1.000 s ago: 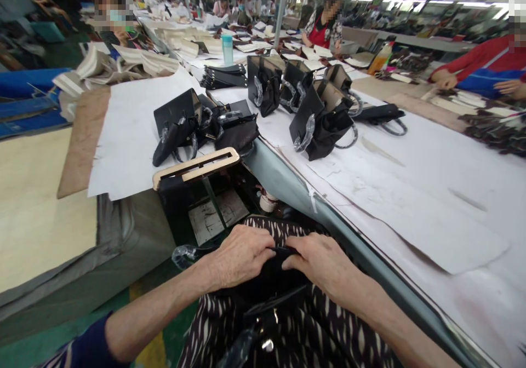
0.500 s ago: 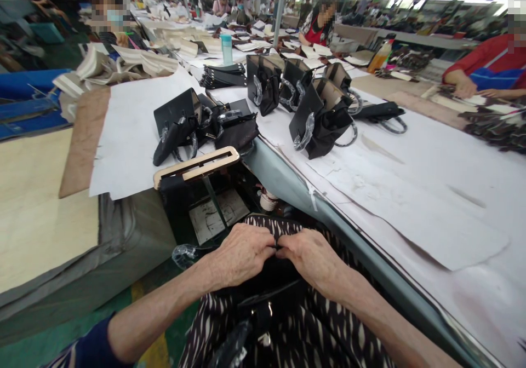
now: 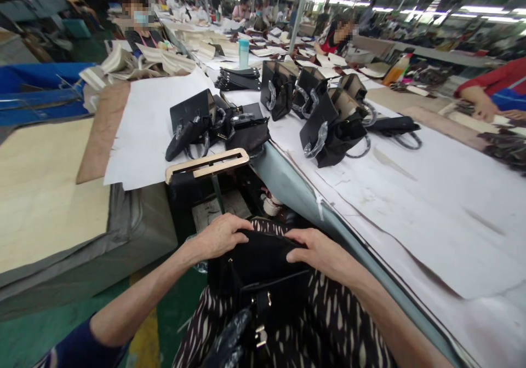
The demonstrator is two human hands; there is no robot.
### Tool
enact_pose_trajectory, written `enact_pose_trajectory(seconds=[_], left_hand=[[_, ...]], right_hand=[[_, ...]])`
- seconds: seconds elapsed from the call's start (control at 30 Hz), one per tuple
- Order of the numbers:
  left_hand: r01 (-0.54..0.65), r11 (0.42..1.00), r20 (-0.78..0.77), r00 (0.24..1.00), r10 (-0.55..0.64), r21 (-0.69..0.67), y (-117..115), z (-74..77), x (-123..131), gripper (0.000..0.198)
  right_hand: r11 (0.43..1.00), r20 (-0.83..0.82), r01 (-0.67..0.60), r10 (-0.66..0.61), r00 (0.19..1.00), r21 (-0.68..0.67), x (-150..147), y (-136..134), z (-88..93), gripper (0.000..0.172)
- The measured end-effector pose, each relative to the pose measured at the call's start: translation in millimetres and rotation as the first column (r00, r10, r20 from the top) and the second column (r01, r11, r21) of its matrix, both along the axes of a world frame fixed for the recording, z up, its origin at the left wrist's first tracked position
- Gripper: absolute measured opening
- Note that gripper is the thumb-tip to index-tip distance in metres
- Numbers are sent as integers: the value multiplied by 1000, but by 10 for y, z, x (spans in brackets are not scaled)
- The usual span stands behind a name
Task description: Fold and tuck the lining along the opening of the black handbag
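Observation:
A black handbag (image 3: 267, 261) rests on my lap, over patterned trousers. Its top edge faces away from me, and a strap with metal fittings hangs at the near side beside a plastic-wrapped handle (image 3: 234, 335). My left hand (image 3: 224, 235) pinches the far edge at its left, thumb on the inner side. At the right of that same edge, my right hand (image 3: 316, 252) grips it between thumb and fingers. The hands are apart, with the dark edge stretched between them.
Several black handbags (image 3: 335, 132) with wrapped handles stand on the white-covered table (image 3: 394, 203). A narrow stand with a pale slotted top (image 3: 207, 162) rises ahead of my lap. Farther back are a teal bottle (image 3: 244, 55) and stacked black straps (image 3: 237, 79). Co-workers sit around the tables.
My hands have moved apart along the bag's edge, from close together at the middle toward its two sides. The camera view has shifted slightly left.

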State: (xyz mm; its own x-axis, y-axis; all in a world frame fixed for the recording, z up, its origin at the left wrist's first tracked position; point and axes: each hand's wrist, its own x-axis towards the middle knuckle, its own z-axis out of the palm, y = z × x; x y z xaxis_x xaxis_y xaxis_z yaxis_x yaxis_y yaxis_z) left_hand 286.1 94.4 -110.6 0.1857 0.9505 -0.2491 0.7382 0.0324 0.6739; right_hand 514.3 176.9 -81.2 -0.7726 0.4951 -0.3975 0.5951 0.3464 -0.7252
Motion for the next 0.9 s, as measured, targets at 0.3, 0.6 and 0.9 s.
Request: enact_pose_trajectory(seconds=[0.3,0.6,0.9], left_hand=[[-14,999,-12,1000,15,46,14,-43,32,20],[-53,999,6,999,53,7,-84,101,-28,16],[-184,969,220,951,218,-165,-306,-16,-351,25]], right_hand=[[998,-22,55,-54,998,38,-92,-16,0,42],[917,174,-61,-9,985,395,-281,-81,-65,19],[900,248,-117,10,969,419,-271,-106,-14,24]])
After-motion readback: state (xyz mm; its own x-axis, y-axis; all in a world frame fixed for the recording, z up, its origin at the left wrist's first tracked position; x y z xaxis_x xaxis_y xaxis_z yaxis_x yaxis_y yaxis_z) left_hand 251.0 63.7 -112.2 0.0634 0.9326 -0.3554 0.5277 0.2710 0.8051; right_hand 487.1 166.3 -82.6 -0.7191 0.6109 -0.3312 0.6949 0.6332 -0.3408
